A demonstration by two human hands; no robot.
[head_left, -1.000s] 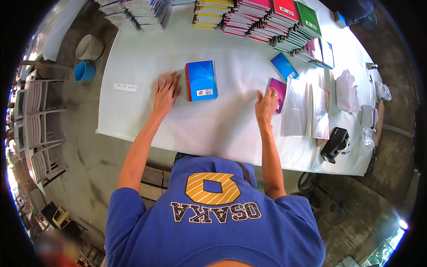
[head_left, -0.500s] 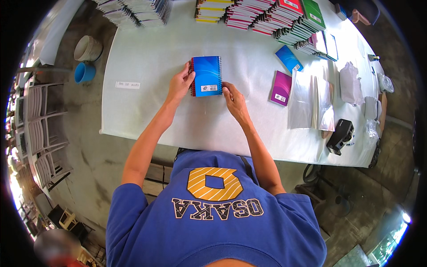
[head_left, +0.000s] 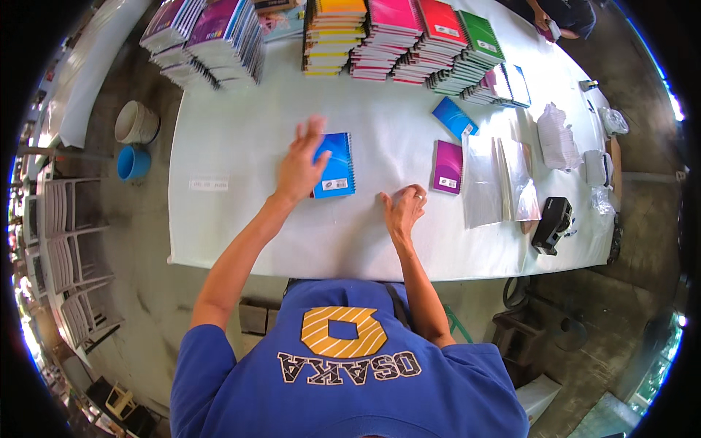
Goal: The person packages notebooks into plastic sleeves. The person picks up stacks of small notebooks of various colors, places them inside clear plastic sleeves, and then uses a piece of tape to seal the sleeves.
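A blue spiral notebook (head_left: 337,164) lies on the white-topped table, its wire binding on the right and a label near its lower edge. My left hand (head_left: 303,162) is over the notebook's left side with fingers apart, the fingertips smeared by motion; it grips nothing. To the right of the notebook, my right hand (head_left: 404,210) hovers low with fingers spread and slightly curled, holding nothing. Nearest to it is a purple notebook (head_left: 447,166). Another blue notebook (head_left: 455,117) lies tilted farther back.
Stacks of yellow (head_left: 335,36), pink (head_left: 387,36), red (head_left: 438,33) and green notebooks (head_left: 478,44) line the far side. Clear plastic sleeves (head_left: 491,179), a black device (head_left: 553,225) and a white plastic bag (head_left: 559,137) are at right. Another person's hand (head_left: 541,18) shows top right.
Both hands have let go of the blue notebook. My right hand has moved right and nearer to me. The view has tilted up, showing more of the far stacks and the other person.
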